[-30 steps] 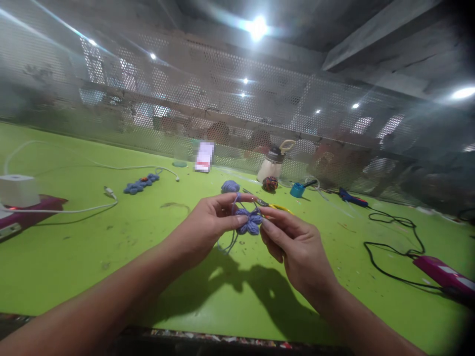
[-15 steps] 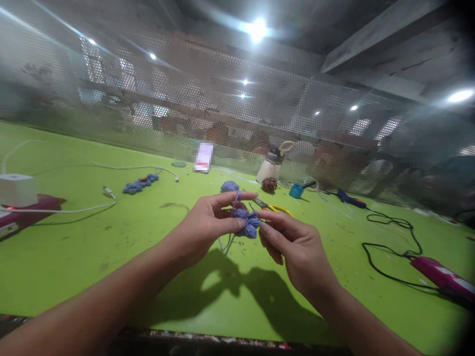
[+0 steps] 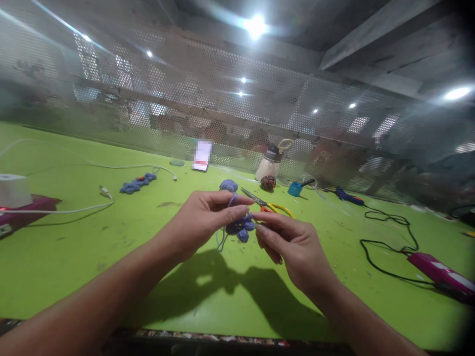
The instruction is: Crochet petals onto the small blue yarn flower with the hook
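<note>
My left hand (image 3: pixel 206 212) pinches a small purple-blue crocheted flower (image 3: pixel 242 232) between thumb and fingers, with its petals hanging below the thumb. Yarn of that colour loops over the left index finger, and a loose strand (image 3: pixel 221 242) dangles beneath. Against the flower's right edge, my right hand (image 3: pixel 291 242) is closed around a thin crochet hook, mostly hidden by the fingers. Just beyond the hands lie a purple-blue yarn ball (image 3: pixel 228 185) and scissors (image 3: pixel 276 208) with yellow and red handles.
On the green table (image 3: pixel 129 277) are a strip of blue crocheted flowers (image 3: pixel 138 183), a phone (image 3: pixel 202 156), a bottle (image 3: pixel 269 163), a dark multicoloured ball (image 3: pixel 267 183), a teal container (image 3: pixel 295 188) and a blue glue gun (image 3: pixel 349 196). Cabled magenta power strips (image 3: pixel 441 272) lie at both sides.
My left thumb has moved up from the flower's middle towards the index finger. The flower has tilted and shifted slightly left, and more of the scissors shows.
</note>
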